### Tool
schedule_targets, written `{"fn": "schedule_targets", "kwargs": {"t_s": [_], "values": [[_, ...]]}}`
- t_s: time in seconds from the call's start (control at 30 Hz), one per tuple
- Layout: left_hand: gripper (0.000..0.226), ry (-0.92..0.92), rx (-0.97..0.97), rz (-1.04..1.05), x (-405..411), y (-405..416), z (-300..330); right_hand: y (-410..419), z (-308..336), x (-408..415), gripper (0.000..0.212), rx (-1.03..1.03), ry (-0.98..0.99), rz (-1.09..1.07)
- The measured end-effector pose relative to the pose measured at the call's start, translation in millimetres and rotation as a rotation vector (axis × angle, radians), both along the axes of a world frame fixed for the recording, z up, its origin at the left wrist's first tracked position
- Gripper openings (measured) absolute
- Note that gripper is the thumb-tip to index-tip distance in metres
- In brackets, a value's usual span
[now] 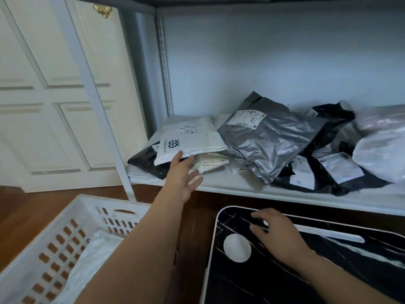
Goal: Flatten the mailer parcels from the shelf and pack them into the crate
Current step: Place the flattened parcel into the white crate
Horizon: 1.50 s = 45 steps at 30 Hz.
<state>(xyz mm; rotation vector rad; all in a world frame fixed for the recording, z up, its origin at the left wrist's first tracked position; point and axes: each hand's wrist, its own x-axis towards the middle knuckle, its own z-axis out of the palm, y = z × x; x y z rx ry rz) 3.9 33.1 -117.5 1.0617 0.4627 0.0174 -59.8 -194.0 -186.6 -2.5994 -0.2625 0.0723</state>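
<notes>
Left forearm fills the bottom centre, running up toward 12 o'clock. Left hand (183, 174) is open, fingers spread wide, holding nothing — fingertips touch the front edge of the white mailer (192, 139) on the shelf (241, 187). Right hand (277, 232) sits at 4 o'clock, palm down, fingers loosely splayed, resting flat on the black marbled board (306, 270); it grips nothing. A white round disc (237, 248) lies on that board just beside the right hand, at its 8 o'clock.

White crate (65, 233) is at 8 o'clock of the frame, slotted walls, partly under the left forearm. One white parcel (96, 253) already lies inside it, crumpled rather than flat.

Shelf pile, going out from the left hand:
- white mailer on top, printed logo and label facing up, tilted, overlapping a black bag (145, 163) under it at its 8 o'clock
- cream packet (210, 163) poking out beneath the white mailer, just beside the left fingers
- big grey mailer (269, 141) at 2 o'clock of the left hand, puffy, label near its top edge, leaning on the pile
- black mailers (328, 176) with white labels at 3 o'clock of the grey one, partly under it
- translucent white bags (381, 154) at the far right edge — contents unreadable

White panelled door (43, 106) at 10 o'clock, brass fitting (102, 10) near its top. Wood floor (26, 205) shows between door and crate.
</notes>
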Motion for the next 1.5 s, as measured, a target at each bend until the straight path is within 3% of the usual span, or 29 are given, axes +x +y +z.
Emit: {"fn": "schedule_targets", "kwargs": {"t_s": [0.13, 0.27, 0.43, 0.53, 0.7, 0.77, 0.83, 0.97, 1.07, 1.1, 1.17, 1.23, 1.3, 1.37, 1.43, 1.5], "values": [[0.053, 0.000, -0.199, 0.060, 35.9, -9.1, 2.0, -23.9, -6.2, 0.0, 0.030, 0.038, -0.026, 0.013], [0.042, -0.019, -0.308, 0.185, 58.4, -7.2, -1.8, -43.7, -14.6, -1.7, 0.028, 0.063, -0.017, 0.012], [0.018, -0.143, -0.261, 0.375, 37.7, -20.1, 13.8, -46.3, -12.8, -2.5, 0.017, 0.253, 0.020, -0.081], [0.030, -0.278, -0.333, 0.353, 1.0, -28.0, 30.7, -32.6, 13.9, -8.6, 0.007, 0.534, 0.119, -0.142], [0.031, -0.460, -0.504, 0.220, -79.8, -48.7, 44.4, -21.4, 65.6, -18.1, 0.066, 1.278, 0.585, -0.213], [0.049, -0.504, -0.534, 0.138, -110.6, -57.9, 38.6, -27.0, 84.0, -24.2, 0.075, 1.509, 0.704, -0.210], [0.055, -0.491, -0.503, -0.003, -137.1, -69.1, 22.1, -40.0, 97.5, -34.6, 0.076, 1.576, 0.728, -0.220], [0.036, -0.457, -0.312, -0.511, -184.0, -98.0, -22.3, -70.3, 102.8, -62.8, 0.051, 1.291, 0.805, -0.134], [0.027, -0.431, -0.235, -0.917, -209.1, -111.3, -50.8, -105.7, 94.7, -81.3, 0.060, 1.097, 0.750, -0.104], [0.032, -0.351, -0.104, -0.977, -216.5, -111.0, -63.1, -118.2, 94.3, -87.6, 0.063, 1.088, 0.709, -0.093], [0.056, -0.028, 0.193, -0.869, -228.5, -106.3, -84.9, -145.2, 95.3, -98.3, 0.064, 1.060, 0.663, -0.057], [0.041, 0.278, 0.026, -0.627, -231.8, -106.1, -91.6, -176.1, 95.9, -106.5, 0.059, 0.926, 0.626, -0.042], [0.036, 0.335, -0.174, -0.269, -222.8, -102.2, -91.9, -198.7, 94.4, -110.1, 0.058, 0.689, 0.625, 0.000], [0.052, 0.279, -0.265, -0.107, -207.3, -103.1, -78.2, -211.1, 88.7, -110.6, 0.058, 0.440, 0.662, 0.052], [0.070, 0.276, -0.152, -0.176, -193.8, -110.3, -70.4, -212.7, 79.5, -108.5, 0.059, 0.239, 0.685, 0.096], [0.094, 0.341, 0.115, -0.240, -183.6, -116.6, -77.5, -205.5, 69.5, -102.2, 0.065, 0.078, 0.675, 0.131]]}}
